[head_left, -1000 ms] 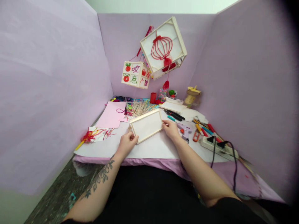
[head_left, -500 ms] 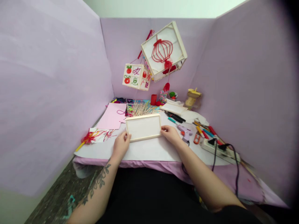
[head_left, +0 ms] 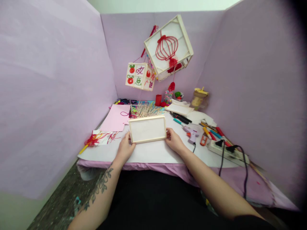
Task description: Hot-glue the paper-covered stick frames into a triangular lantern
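A rectangular wooden frame panel [head_left: 147,129] with a white sheet across it is held tilted up over the white tabletop [head_left: 146,156]. My left hand [head_left: 125,147] is closed on its lower left corner, the fingers partly behind it. On the right edge, near the lower corner, my right hand [head_left: 173,140] grips with curled fingers. Close to the right hand lie a lilac glue gun [head_left: 191,134] and black-handled pliers [head_left: 180,117]. Behind the frame panel rests a spread of thin wooden sticks [head_left: 146,110].
Two paper lanterns hang ahead, a big one [head_left: 169,46] and a small one [head_left: 140,76]. Pink paper [head_left: 115,117] and red tassel threads [head_left: 93,139] lie left. A power strip [head_left: 229,152] with black cords, markers [head_left: 216,134] and a drink cup [head_left: 199,98] are right. Lilac walls enclose three sides.
The view has shifted slightly. The frame panel stays between both hands, with its tilt a little altered and the left fingers moved further behind its edge.
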Motion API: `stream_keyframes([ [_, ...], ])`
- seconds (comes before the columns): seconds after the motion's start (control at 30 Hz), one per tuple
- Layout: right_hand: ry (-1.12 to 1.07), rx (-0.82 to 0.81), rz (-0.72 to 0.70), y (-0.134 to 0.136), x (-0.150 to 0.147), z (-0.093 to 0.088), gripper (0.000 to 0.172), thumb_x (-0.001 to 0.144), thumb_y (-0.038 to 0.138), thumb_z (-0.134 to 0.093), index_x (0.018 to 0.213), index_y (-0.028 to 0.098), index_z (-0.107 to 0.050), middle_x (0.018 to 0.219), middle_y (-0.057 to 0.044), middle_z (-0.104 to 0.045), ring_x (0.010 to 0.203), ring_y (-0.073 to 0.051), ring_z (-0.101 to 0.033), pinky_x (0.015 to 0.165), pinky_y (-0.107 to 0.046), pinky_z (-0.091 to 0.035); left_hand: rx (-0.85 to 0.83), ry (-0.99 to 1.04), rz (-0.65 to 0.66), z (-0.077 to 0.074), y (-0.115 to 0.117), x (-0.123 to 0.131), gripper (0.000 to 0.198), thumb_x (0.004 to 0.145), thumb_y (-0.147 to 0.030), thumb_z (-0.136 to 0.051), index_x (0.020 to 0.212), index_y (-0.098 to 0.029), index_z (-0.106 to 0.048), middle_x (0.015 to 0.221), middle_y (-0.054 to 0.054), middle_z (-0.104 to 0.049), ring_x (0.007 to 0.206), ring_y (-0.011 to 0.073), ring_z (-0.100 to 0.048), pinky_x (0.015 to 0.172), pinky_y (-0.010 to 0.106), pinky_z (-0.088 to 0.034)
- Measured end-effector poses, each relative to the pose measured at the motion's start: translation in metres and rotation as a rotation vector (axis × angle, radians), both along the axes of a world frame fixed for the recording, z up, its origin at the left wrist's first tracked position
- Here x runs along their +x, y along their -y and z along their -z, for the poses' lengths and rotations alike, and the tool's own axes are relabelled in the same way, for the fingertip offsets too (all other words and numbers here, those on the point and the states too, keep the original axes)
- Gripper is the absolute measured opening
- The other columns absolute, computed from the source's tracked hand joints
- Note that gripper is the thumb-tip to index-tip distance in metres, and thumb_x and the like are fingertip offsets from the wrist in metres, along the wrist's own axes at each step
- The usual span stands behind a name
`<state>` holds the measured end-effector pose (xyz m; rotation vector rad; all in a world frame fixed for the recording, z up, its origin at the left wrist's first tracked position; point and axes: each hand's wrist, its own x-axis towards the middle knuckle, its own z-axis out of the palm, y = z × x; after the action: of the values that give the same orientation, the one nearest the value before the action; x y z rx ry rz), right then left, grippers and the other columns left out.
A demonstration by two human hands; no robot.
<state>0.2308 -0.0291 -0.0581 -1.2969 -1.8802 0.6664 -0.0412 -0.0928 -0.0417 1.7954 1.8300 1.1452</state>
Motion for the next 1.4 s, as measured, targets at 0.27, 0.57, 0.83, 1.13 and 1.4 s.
stream_keyframes([
  [0.27,0.044,0.044,0.034,0.002,-0.001,0.004,0.041,0.072,0.006,-0.049,0.11,0.019,-0.052,0.087,-0.004,-0.064,0.076,-0.018,-0.06,0.07,-0.027,-0.047,0.0,0.032,-0.041,0.0,0.002,0.0,0.046,0.071,-0.012,-0.061,0.116,-0.015,-0.055,0.1,0.008,-0.068,0.087,0.0207,-0.065,0.078,0.032,-0.054],
  [0.57,0.104,0.054,0.056,0.004,-0.001,0.003,0.039,0.071,0.006,-0.05,0.108,0.017,-0.053,0.086,-0.005,-0.064,0.076,-0.018,-0.059,0.071,-0.028,-0.046,-0.003,0.089,-0.033,0.003,0.003,-0.003,0.04,0.07,-0.014,-0.062,0.11,-0.015,-0.059,0.095,0.006,-0.069,0.083,0.0195,-0.064,0.076,0.032,-0.054],
  [0.83,0.119,0.064,0.061,0.004,0.0,0.005,0.036,0.071,0.008,-0.05,0.105,0.018,-0.055,0.084,-0.005,-0.064,0.075,-0.019,-0.059,0.069,-0.028,-0.045,-0.014,0.199,0.002,0.005,0.004,-0.006,0.045,0.067,-0.013,-0.062,0.112,-0.014,-0.059,0.097,0.007,-0.069,0.086,0.0185,-0.066,0.075,0.03,-0.055],
  [1.13,0.105,0.068,0.05,0.005,0.0,0.003,0.038,0.071,0.007,-0.05,0.106,0.018,-0.055,0.087,-0.005,-0.065,0.077,-0.019,-0.06,0.071,-0.027,-0.046,-0.005,0.19,0.004,0.007,0.004,-0.007,0.04,0.07,-0.014,-0.06,0.11,-0.014,-0.06,0.095,0.008,-0.069,0.081,0.018,-0.065,0.074,0.031,-0.055],
  [1.4,0.096,0.064,0.054,0.004,-0.001,0.004,0.038,0.07,0.006,-0.049,0.105,0.017,-0.056,0.087,-0.005,-0.064,0.077,-0.019,-0.059,0.071,-0.028,-0.046,0.006,0.106,-0.013,0.012,0.003,-0.008,0.032,0.072,-0.016,-0.058,0.104,-0.015,-0.061,0.09,0.005,-0.068,0.08,0.0184,-0.064,0.077,0.032,-0.054],
])
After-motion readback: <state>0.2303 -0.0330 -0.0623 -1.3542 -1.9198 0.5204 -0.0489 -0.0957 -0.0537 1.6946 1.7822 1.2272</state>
